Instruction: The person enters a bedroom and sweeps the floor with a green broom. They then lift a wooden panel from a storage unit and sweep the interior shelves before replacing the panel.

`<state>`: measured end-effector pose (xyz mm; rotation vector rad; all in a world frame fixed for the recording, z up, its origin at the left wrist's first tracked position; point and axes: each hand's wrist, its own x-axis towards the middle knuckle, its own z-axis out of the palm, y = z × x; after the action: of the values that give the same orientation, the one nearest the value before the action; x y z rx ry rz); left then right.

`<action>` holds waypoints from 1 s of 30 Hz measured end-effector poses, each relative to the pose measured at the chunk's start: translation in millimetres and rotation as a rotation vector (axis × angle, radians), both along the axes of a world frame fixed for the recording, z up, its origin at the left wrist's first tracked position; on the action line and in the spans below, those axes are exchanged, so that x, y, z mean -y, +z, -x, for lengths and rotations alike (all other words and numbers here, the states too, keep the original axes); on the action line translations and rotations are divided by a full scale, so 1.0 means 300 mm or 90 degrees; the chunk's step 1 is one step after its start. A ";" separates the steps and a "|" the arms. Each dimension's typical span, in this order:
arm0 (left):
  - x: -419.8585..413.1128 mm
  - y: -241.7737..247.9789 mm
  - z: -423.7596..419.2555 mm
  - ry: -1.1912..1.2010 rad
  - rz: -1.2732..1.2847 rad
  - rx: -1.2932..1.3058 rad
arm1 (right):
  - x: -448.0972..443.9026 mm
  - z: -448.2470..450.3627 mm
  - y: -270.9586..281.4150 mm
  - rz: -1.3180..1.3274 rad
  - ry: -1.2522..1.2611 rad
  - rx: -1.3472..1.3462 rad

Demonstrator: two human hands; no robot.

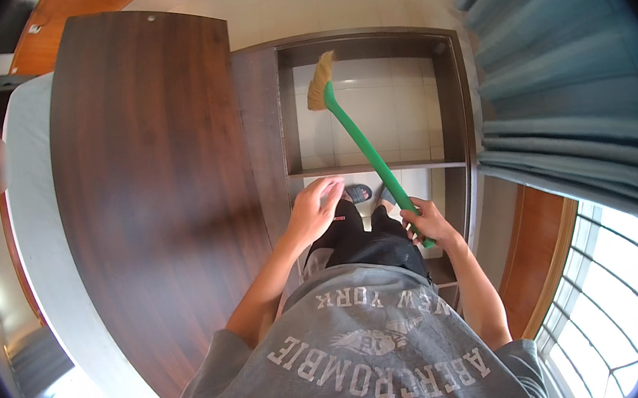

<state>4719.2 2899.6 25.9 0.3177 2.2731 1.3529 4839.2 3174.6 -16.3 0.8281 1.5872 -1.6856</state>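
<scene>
My right hand (430, 223) grips the lower end of a green handle (371, 155) that belongs to a small broom. The handle slants up and to the left. Its straw bristle head (320, 83) is over the tiled floor (369, 118) framed by an open dark wooden compartment (360, 37). My left hand (315, 210) hangs in the air in front of my thigh, holding nothing, fingers loosely bent, close to the compartment's cross bar (371, 168). Whether the bristles touch the floor, I cannot tell.
A large dark wooden panel (157, 157) is at my left, with a white mattress (35, 188) beyond it. Blue-grey curtains (562, 68) hang at the right above a barred window (603, 297). My sandalled foot (359, 193) stands inside the frame.
</scene>
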 end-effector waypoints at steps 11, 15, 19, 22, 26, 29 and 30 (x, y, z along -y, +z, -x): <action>0.194 -0.046 -0.147 0.266 0.038 0.038 | -0.092 0.395 -0.165 -0.085 0.177 -0.136; 0.213 -0.079 -0.093 0.246 0.075 0.002 | -0.038 0.627 -0.230 -0.072 0.202 -0.153; 0.252 -0.096 -0.100 0.272 0.074 -0.006 | -0.014 0.768 -0.218 -0.047 0.144 -0.097; 0.231 -0.025 -0.105 0.306 0.142 0.035 | -0.092 0.794 -0.263 -0.031 0.053 -0.053; 0.175 0.031 -0.112 0.339 0.128 0.022 | -0.262 0.707 -0.372 -0.053 -0.052 -0.032; 0.132 0.057 -0.157 0.358 0.144 0.031 | -0.285 0.563 -0.344 -0.117 -0.001 -0.062; 0.118 0.065 -0.166 0.353 0.149 0.029 | -0.292 0.528 -0.313 -0.141 0.031 -0.080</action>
<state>4769.0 2864.2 45.3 -0.4501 2.5522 1.2918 4680.9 3262.1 -110.2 0.7966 1.8908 -1.5736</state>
